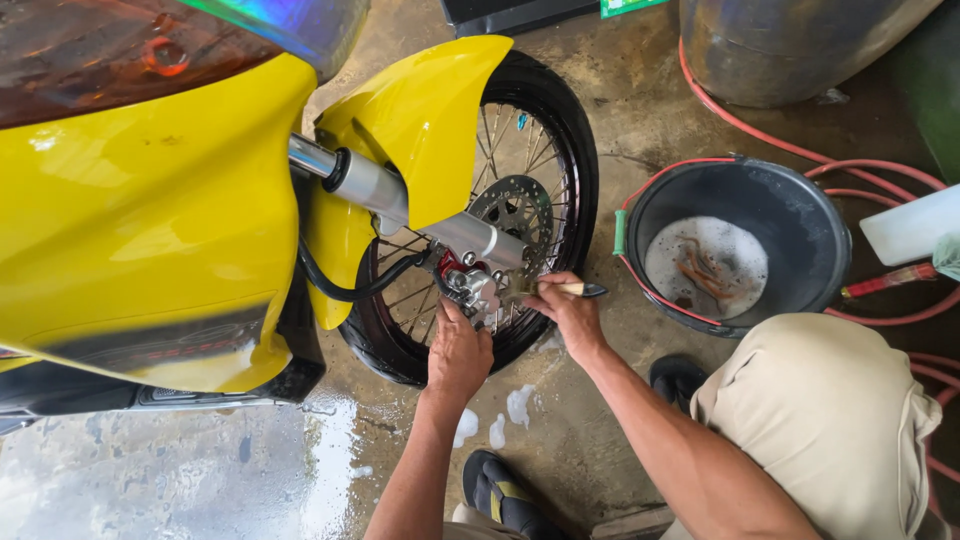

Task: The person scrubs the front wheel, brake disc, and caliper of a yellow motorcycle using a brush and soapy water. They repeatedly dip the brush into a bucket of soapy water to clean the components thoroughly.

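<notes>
Brush (572, 289), pale handle, dark tip, gripped against silver brake caliper (472, 288).

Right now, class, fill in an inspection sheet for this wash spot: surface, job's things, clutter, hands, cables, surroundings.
Surface: concrete floor, wet, with foam patches.
Job's things: front wheel of a yellow motorbike; small brush at the brake caliper.
Clutter: black bucket of soapy water; white container.
Hands: left hand rests on the wheel by the caliper; right hand has its grip on the brush.
Cables: red hose looped past the bucket; black brake line.
Surroundings: large drum behind the bucket.
</notes>
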